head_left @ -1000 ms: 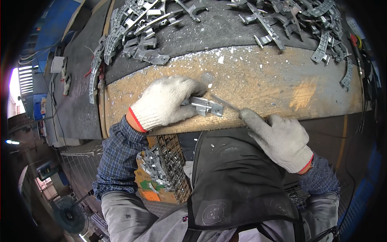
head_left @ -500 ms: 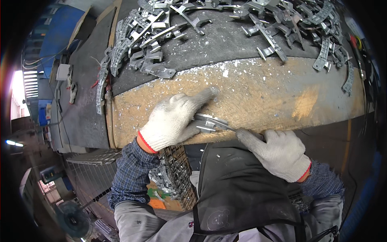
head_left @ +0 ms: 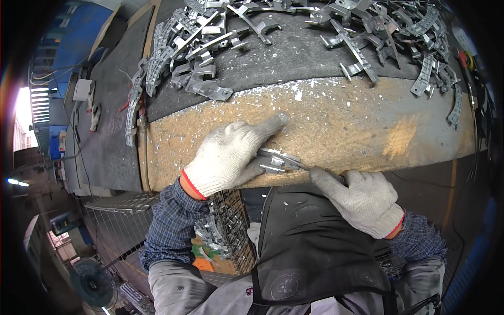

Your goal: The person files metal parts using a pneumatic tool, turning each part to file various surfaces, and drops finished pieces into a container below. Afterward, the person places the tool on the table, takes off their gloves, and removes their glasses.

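My left hand (head_left: 220,157), in a white knit glove with red trim, grips a small grey cast-metal bracket (head_left: 274,167) close to the near edge of a wooden board (head_left: 336,126). Its index finger stretches out over the wood, while the thumb presses at the bracket's left end, which the glove hides. My right hand (head_left: 362,202), gloved alike, is closed round a slim metal tool like a file (head_left: 303,167). The tool's narrow blade lies along the bracket's right side. Most of its handle is hidden inside the right glove.
Piles of metal brackets lie at the far left (head_left: 199,47) and far right (head_left: 367,37) on a dark mat (head_left: 273,60). Metal chips litter board and mat. Below the board's edge stands a wire basket (head_left: 236,226) with metal pieces. A black apron (head_left: 315,252) covers my lap.
The view has shifted slightly. My hands keep nearly the same pose, with the bracket and the tool still in contact; any stroke of the blade is very small.
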Available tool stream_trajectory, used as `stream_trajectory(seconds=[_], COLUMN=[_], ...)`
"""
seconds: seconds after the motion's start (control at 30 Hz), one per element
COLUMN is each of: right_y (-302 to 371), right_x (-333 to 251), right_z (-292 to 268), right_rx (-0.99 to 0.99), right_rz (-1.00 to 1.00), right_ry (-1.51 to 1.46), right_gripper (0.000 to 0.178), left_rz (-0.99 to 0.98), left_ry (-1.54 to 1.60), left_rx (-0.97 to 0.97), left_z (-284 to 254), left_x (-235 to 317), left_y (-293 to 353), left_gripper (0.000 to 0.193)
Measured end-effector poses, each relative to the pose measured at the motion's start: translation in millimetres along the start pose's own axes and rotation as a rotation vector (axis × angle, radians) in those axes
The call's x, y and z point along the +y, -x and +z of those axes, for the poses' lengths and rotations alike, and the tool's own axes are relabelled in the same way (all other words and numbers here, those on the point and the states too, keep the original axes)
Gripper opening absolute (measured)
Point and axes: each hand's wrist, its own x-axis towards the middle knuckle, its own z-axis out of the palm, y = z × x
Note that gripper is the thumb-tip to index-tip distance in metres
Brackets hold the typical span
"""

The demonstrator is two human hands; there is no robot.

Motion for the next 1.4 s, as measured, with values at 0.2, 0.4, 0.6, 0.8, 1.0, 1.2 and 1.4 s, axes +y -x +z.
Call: stream_trajectory(seconds=[0.2, 0.4, 0.6, 0.8, 1.0, 1.2, 1.4], right_y=[2, -6, -16, -32, -58, -56, -38], right_x=[3, 8, 16, 19, 19, 27, 32], right_z=[-2, -16, -33, -39, -42, -43, -14], right_rx=[-0.038, -0.21, -0.475, -0.633, -0.79, -0.948, -0.859], right_rz=[-0.032, -0.036, -0.002, 0.022, -0.018, -0.128, 0.191], right_ry=[0.004, -0.064, -0.322, -0.548, -0.774, -0.985, -1.151], right_gripper=[0.049, 0.05, 0.057, 0.068, 0.075, 0.078, 0.075], left_rz=[-0.028, 0.099, 0.128, 0.136, 0.102, 0.143, 0.151], left_ry=[-0.017, -0.072, -0.128, -0.164, -0.19, -0.157, -0.109], left_rx=[-0.024, 0.152, 0.255, 0.336, 0.361, 0.396, 0.392], left_z=[-1, 4, 23, 49, 57, 57, 58], left_x=[2, 6, 5, 5, 4, 3, 0], left_y=[1, 10, 33, 46, 48, 47, 47], left_gripper=[0.088, 0.086, 0.081, 0.062, 0.057, 0.055, 0.062])
